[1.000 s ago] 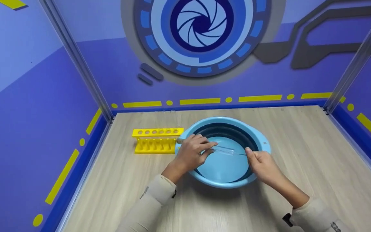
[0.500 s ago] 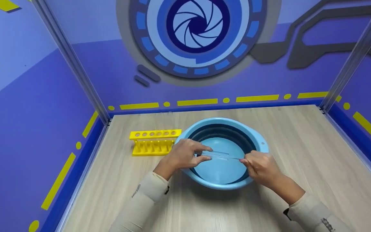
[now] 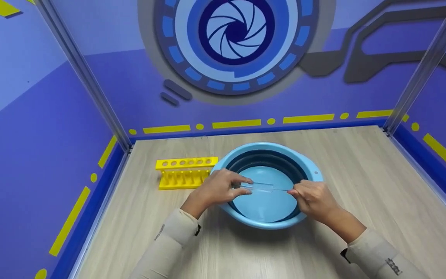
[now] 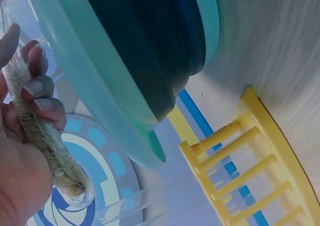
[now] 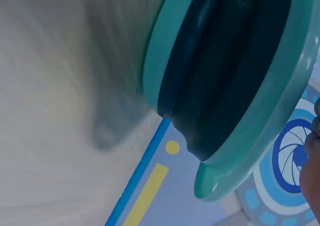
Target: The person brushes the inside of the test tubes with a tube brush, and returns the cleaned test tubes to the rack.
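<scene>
My left hand (image 3: 219, 188) holds a clear glass test tube (image 3: 263, 187) lying nearly level over the light-blue basin (image 3: 265, 225). In the left wrist view, the pale bristles of a test tube brush (image 4: 37, 128) fill the tube's rounded closed end, with my fingers and thumb around the glass. The brush's thin wire handle (image 3: 281, 190) comes out of the open end toward the right. My right hand (image 3: 316, 199) grips this wire above the basin's right rim. Only a sliver of that hand shows in the right wrist view.
A yellow test tube rack (image 3: 180, 186) stands left of the basin, close to its rim. Faint clear tubes (image 4: 122, 206) show by the rack in the left wrist view. Blue-purple panels (image 3: 122, 89) enclose the wooden table (image 3: 362, 174) at the back and sides.
My right hand has turned, its thumb swinging from on top to lower at the left. The left hand has shifted slightly left, and the brush's bristled end has gone out of sight behind it.
</scene>
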Tool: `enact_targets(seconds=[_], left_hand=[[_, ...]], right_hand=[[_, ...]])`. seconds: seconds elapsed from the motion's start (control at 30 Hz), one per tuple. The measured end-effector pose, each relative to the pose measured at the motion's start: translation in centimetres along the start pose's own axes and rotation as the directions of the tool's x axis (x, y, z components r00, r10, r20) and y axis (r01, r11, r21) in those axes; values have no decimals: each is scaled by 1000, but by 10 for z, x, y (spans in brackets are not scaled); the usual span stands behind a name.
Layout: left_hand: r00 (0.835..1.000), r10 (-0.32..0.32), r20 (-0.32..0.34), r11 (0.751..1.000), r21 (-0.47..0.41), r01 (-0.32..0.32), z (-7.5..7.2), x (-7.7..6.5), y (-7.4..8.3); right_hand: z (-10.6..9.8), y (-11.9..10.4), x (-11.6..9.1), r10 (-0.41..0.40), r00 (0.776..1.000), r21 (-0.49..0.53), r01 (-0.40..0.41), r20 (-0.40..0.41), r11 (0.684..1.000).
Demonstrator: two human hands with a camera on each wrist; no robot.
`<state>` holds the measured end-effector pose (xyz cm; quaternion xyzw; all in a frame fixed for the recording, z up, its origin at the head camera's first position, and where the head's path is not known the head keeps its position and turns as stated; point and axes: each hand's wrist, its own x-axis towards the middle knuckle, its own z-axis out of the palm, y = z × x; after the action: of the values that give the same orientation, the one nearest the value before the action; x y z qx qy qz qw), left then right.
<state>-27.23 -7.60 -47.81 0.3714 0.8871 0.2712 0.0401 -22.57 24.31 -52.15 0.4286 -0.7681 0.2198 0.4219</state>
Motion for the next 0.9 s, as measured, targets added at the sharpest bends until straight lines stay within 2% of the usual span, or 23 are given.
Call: enact_targets(seconds=[0.1, 0.2, 0.3, 0.4, 0.5, 0.57, 0.67, 0.73, 0.8, 0.87, 0.9], left_hand=[[999, 12, -34, 1000, 3, -12, 1, -1, -1], [993, 74, -94, 997, 45, -70, 4, -1, -1], [975, 157, -158, 983, 116, -139, 5, -1, -2], [956, 214, -200, 968, 173, -181, 5, -2, -4], [943, 247, -223, 957, 207, -202, 6, -1, -6], [932, 274, -239, 946, 239, -218, 5, 0, -7], [908, 327, -262, 923, 294, -247, 6, 0, -8], [891, 359, -277, 907, 330, -262, 7, -1, -9], [881, 372, -292, 898, 352, -263, 7, -2, -9], [878, 371, -302, 898, 358, -256, 8, -3, -10], [880, 365, -305, 901, 355, -251, 9, -4, -10]], right_hand=[[0, -2, -1, 108, 994, 113, -109, 15, 988], [-1, -8, 0, 220, 975, 189, -222, 28, 957], [-3, -18, 3, 311, 950, 187, -311, 34, 932], [-5, -28, 8, 379, 924, 157, -381, 46, 911], [-8, -35, 11, 474, 875, 163, -484, 94, 860], [-11, -37, 13, 549, 823, 176, -567, 146, 805], [-14, -38, 16, 638, 734, 196, -678, 232, 708], [-16, -37, 17, 668, 691, 199, -721, 278, 663], [-17, -37, 17, 679, 667, 200, -742, 307, 640], [-17, -37, 16, 674, 667, 199, -742, 317, 640], [-17, -37, 16, 668, 674, 197, -735, 315, 649]])
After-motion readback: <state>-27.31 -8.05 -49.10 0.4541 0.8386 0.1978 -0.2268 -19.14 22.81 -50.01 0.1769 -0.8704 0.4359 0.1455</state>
